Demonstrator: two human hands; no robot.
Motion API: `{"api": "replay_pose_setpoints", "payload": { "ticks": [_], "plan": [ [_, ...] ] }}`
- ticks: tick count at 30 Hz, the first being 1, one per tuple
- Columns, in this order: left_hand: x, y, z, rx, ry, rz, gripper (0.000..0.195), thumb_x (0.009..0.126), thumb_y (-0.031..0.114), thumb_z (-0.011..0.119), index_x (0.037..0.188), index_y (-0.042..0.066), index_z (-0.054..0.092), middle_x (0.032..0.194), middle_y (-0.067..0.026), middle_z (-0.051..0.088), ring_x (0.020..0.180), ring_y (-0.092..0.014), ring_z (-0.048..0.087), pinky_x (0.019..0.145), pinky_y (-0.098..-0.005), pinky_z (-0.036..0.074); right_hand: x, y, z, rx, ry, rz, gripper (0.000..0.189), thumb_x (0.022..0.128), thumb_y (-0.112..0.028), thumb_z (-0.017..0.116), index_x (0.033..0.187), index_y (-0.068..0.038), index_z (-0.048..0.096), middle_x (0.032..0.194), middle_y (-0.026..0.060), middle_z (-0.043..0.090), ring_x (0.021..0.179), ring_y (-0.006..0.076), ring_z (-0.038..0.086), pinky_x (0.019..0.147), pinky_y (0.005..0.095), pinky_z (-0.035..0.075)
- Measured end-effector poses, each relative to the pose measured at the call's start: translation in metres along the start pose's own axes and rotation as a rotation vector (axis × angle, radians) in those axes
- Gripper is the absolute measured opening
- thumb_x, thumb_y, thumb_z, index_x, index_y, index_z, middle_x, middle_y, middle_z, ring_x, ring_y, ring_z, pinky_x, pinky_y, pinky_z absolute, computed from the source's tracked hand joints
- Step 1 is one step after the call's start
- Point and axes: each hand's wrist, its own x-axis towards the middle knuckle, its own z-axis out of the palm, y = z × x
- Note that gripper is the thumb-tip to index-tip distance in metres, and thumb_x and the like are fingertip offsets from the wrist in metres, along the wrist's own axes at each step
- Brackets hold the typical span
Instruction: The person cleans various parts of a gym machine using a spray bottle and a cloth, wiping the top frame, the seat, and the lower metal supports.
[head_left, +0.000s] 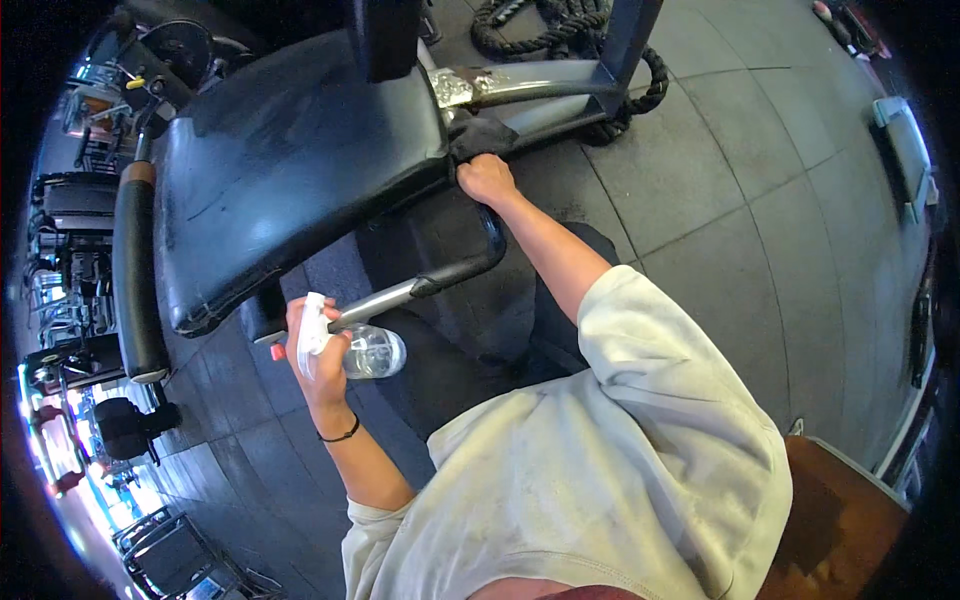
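Observation:
My left hand (322, 356) grips a clear plastic spray bottle (375, 351) by its neck, just under the white trigger head (313, 326). The bottle lies nearly on its side, and clear liquid shows in it. My right hand (486, 178) is closed around a dark cloth (484, 136) at the near corner of a black padded seat (300, 172). Part of the cloth bulges out beyond my knuckles. Below that hand, a bent metal handle bar (457, 271) with a black grip runs back toward the bottle.
Behind the seat corner runs a grey steel frame (540, 82) with worn silvery tape. A thick black rope (517, 37) lies coiled by it. A padded roller (139, 270) stands left of the seat. A brown padded surface (832, 517) is at lower right, over grey floor tiles (712, 172).

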Motion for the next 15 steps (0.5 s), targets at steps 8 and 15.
{"api": "replay_pose_setpoints", "payload": {
  "ticks": [8, 15],
  "plan": [
    [0.007, -0.006, 0.007, 0.13, 0.072, 0.153, 0.029, 0.056, 0.007, 0.06, 0.083, -0.002, 0.061, 0.101, -0.0155, 0.055, 0.117, -0.039, 0.053, 0.111, -0.0514, 0.034, -0.102, 0.08, 0.029, 0.347, 0.009, -0.057, 0.031, 0.085, -0.022, 0.051, 0.09, 0.002, 0.071, 0.1, 0.029, 0.068, 0.1, 0.0489, 0.062, 0.092, 0.0478, 0.049],
    [0.009, -0.007, 0.008, 0.324, 0.106, 0.184, 0.028, 0.053, 0.008, 0.062, 0.08, 0.0, 0.06, 0.116, -0.0189, 0.058, 0.132, -0.043, 0.044, 0.113, -0.0519, 0.029, -0.197, -0.007, 0.019, 0.036, 0.107, -0.668, 0.03, 0.09, -0.012, 0.053, 0.117, -0.008, 0.064, 0.123, 0.0179, 0.062, 0.118, 0.0362, 0.056, 0.101, 0.0478, 0.042]
  ]
}}
